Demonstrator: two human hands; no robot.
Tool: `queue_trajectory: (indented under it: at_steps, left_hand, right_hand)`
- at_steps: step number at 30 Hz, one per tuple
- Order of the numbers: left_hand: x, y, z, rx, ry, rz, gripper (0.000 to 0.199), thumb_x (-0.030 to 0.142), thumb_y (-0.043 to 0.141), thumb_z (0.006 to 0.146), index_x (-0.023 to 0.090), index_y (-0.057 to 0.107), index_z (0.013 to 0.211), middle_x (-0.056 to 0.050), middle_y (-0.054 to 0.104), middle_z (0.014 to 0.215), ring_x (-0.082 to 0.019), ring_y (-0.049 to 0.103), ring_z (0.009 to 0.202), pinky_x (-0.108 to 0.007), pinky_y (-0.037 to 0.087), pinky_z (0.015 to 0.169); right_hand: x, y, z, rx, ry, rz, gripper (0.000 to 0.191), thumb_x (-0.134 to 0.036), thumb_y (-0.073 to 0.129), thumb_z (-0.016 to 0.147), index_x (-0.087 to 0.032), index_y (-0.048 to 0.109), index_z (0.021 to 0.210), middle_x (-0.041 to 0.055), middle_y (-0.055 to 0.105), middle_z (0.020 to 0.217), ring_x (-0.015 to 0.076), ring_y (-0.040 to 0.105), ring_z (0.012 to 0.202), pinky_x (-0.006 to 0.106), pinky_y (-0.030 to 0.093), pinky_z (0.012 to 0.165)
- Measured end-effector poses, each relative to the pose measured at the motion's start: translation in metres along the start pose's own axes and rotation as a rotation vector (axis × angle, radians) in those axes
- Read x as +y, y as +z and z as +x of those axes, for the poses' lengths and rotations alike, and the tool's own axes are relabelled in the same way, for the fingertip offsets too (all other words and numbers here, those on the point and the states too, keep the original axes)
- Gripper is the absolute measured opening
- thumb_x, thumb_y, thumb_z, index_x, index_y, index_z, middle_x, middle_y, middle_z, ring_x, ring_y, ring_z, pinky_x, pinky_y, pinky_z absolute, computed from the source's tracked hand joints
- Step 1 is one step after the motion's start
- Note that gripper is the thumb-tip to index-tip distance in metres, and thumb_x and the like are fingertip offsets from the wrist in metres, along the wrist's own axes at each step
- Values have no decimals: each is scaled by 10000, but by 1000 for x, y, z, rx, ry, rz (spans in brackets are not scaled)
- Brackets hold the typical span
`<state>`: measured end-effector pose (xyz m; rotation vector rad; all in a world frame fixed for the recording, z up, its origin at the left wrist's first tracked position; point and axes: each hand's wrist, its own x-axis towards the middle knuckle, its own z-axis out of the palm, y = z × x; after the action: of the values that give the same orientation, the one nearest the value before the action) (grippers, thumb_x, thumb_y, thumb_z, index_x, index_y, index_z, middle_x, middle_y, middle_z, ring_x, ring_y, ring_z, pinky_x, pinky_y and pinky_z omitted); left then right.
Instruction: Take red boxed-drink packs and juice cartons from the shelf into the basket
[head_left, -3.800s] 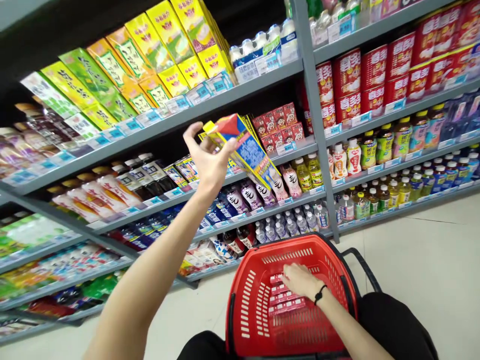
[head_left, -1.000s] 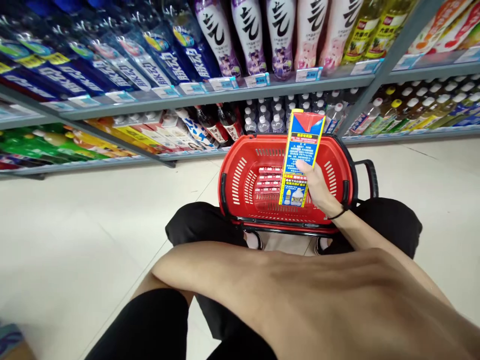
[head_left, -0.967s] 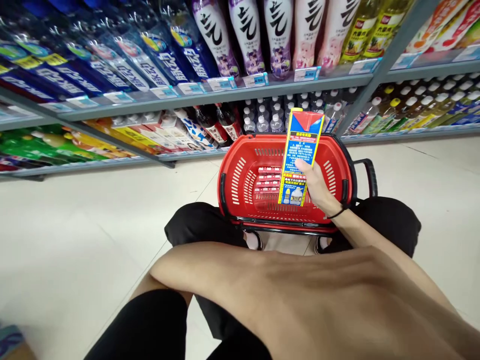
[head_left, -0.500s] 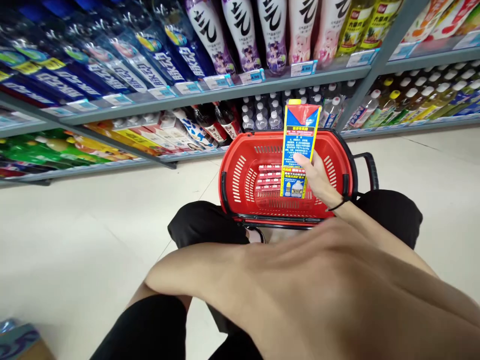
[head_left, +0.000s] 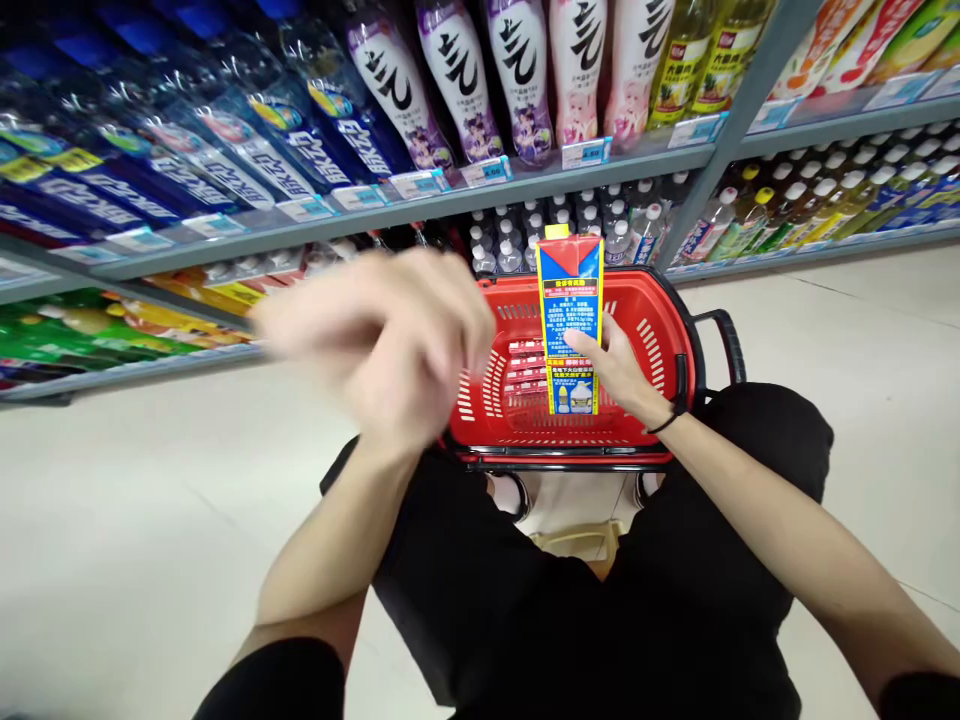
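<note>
In the head view, my right hand [head_left: 619, 370] is closed round a tall drink carton [head_left: 574, 300], blue with a red top, yellow edges and a yellow cap. The carton stands upright over a red shopping basket [head_left: 480, 435], its printed side turned toward me. My left hand [head_left: 390, 340] is raised in front of the basket's left side and the shelves, smeared by motion. How its fingers are held cannot be made out. A dark band circles my right wrist.
Ahead runs a grey shelf unit [head_left: 420, 205] with drinks on two levels. Large blue-labelled bottles [head_left: 247, 150] stand upper left, purple-white bottles [head_left: 457, 75] in the middle. Small capped bottles [head_left: 840, 195] fill the lower right. My black-clad knees [head_left: 780, 440] flank the basket.
My left hand has swung from low across my lap up to the left of the basket. The carton, still in my right hand, sits slightly lower and further left in view.
</note>
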<state>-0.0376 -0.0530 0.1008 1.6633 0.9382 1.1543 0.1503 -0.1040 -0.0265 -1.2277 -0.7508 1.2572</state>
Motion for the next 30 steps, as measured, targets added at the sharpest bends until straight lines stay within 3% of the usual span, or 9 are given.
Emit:
queue_trajectory:
  at_steps: [2, 4, 6, 8, 15, 19, 24, 30]
  left_hand:
    - [-40, 7, 35, 70, 49, -124, 366, 519, 636, 914, 266, 554, 663, -22, 530, 629, -165, 515, 553, -329, 395, 519]
    - [-82, 11, 52, 22, -44, -228, 426, 586, 633, 902, 240, 591, 657, -10, 523, 545, -118, 422, 450, -291, 287, 448]
    - [-115, 12, 54, -60, -203, -269, 661, 706, 537, 944, 224, 496, 494, 2, 365, 398, -92, 325, 374, -282, 240, 418]
    - [-131, 13, 48, -103, -291, -254, 756, 753, 518, 957, 214, 458, 429, 7, 304, 352, -76, 295, 342, -269, 222, 403]
    - [-117, 12, 39, -86, -353, -234, 574, 673, 619, 966, 179, 734, 699, -35, 627, 574, -79, 434, 444, -239, 307, 432]
    - [-119, 10, 38, -75, -346, -272, 491, 609, 644, 976, 170, 785, 807, -64, 694, 680, -91, 497, 528, -226, 309, 452]
    - [-120, 11, 33, -55, -340, -279, 426, 531, 681, 975, 167, 780, 774, -88, 745, 797, -88, 520, 574, -216, 333, 471]
    - [-117, 11, 32, -87, -343, -303, 478, 570, 652, 992, 163, 768, 769, -61, 680, 668, -90, 528, 543, -209, 354, 460]
  right_hand:
    - [0, 0, -1, -1, 11, -8, 674, -702, 873, 697, -251, 614, 1127, 90, 734, 1225, 290, 716, 1079, 473, 605, 962]
    - [-1, 0, -2, -10, 29, -16, 671, -707, 872, 693, -250, 611, 1109, 90, 736, 1226, 293, 714, 1086, 482, 603, 968]
    - [-1, 0, -3, -16, 45, -12, 662, -704, 878, 684, -250, 610, 1085, 86, 739, 1224, 295, 716, 1085, 486, 605, 972]
    - [0, -1, -3, -14, 55, -3, 645, -699, 873, 699, -248, 619, 1083, 80, 744, 1212, 292, 723, 1071, 490, 607, 975]
    - [4, -1, -3, -5, 102, -3, 574, -697, 832, 767, -261, 667, 1100, 67, 759, 1182, 301, 741, 1063, 495, 611, 965]
    - [3, 0, -4, 16, 116, 18, 601, -691, 867, 725, -253, 662, 1081, 75, 752, 1211, 325, 726, 1123, 505, 601, 990]
    - [3, 0, -4, 0, 124, 5, 562, -678, 843, 766, -251, 686, 1095, 66, 758, 1182, 299, 738, 1049, 474, 616, 942]
    - [1, 1, -4, -9, 136, 20, 583, -679, 851, 750, -247, 695, 1110, 66, 767, 1153, 301, 745, 1023, 476, 617, 937]
